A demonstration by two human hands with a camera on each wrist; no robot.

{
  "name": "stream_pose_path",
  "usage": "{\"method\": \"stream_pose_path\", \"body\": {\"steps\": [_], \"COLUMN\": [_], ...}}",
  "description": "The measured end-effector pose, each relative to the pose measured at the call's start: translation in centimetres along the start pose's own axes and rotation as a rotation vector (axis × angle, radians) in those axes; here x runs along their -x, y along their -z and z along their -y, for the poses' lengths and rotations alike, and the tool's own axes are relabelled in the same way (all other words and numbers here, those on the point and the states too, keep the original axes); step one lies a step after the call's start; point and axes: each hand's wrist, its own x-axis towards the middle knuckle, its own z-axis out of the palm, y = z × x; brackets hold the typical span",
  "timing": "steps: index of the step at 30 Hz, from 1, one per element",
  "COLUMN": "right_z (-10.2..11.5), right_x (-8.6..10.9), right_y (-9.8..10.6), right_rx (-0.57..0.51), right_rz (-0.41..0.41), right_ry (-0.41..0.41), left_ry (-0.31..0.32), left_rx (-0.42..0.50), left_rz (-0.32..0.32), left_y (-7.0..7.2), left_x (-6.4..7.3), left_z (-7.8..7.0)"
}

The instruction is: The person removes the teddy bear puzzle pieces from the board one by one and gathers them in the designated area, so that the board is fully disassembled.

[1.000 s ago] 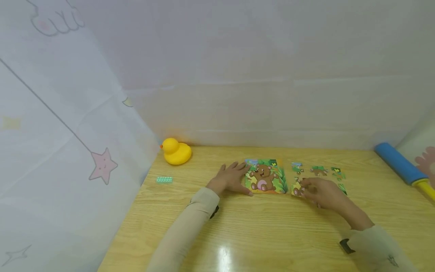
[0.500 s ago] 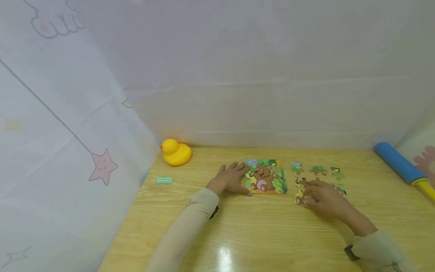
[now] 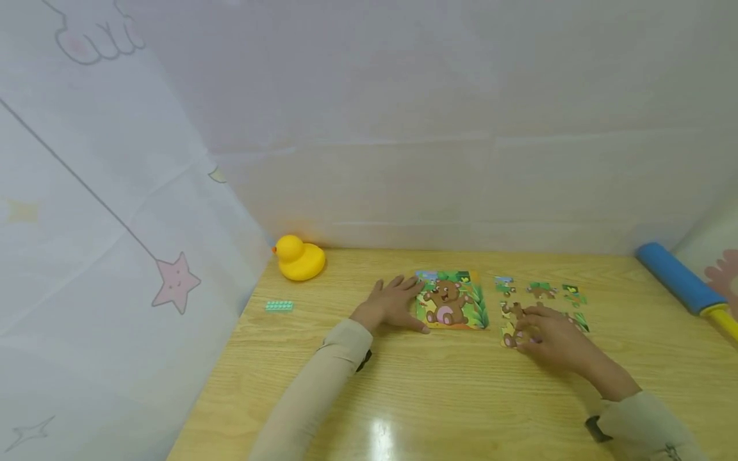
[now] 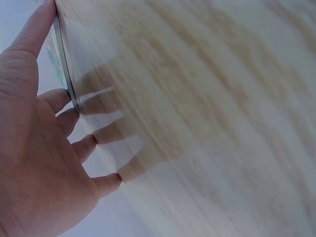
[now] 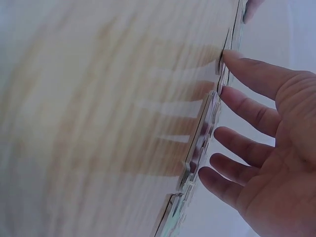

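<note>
My left hand (image 3: 392, 304) lies spread on the table at the left side of a square bear picture (image 3: 450, 301). In the left wrist view its thumb and some fingertips meet the picture's thin edge (image 4: 66, 64). My right hand (image 3: 553, 336) is over the loose jigsaw pieces, with thumb and fingertips touching a lower-left bear piece (image 3: 510, 337). In the right wrist view the thumb (image 5: 252, 69) and index finger (image 5: 252, 111) reach the flat edges of the pieces, the other fingers extended. Part of the lower pieces is hidden under this hand.
Other jigsaw pieces lie beyond the right hand: a blue-green piece (image 3: 504, 285), a brown piece (image 3: 542, 290) and a green piece (image 3: 573, 292). A yellow rubber duck (image 3: 300, 258) and small green studded brick (image 3: 279, 306) are on the left. A blue foam tube (image 3: 680, 275) lies at far right.
The right hand has shifted slightly toward the wearer and right, and the lower-left bear piece has slid the same way, apart from the piece above it. The left hand stays put.
</note>
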Motion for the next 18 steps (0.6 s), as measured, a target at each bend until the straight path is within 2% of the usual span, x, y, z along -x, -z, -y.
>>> {"method": "stream_pose_path", "body": {"steps": [5,9,14,18], "right_z": [0.0,-0.1,-0.3,-0.2], "right_x": [0.0,-0.2,-1.1,-2.2], "right_y": [0.2,0.6,1.4,2.2], "right_rx": [0.018,-0.014,-0.079,-0.070], "right_rz": [0.011,0.026,0.002,0.010], "right_ry": [-0.005,-0.010,-0.001,-0.032], "left_ry": [0.000,-0.002,-0.008,-0.013], "left_rx": [-0.003,-0.007,-0.006,-0.005], "left_rz": [-0.003,-0.001,0.014,0.014], "left_y": [-0.1,-0.1,-0.2,-0.1], "left_x": [0.0,-0.2,-0.3,-0.1], "left_z": [0.0,0.1,-0.1,-0.2]}}
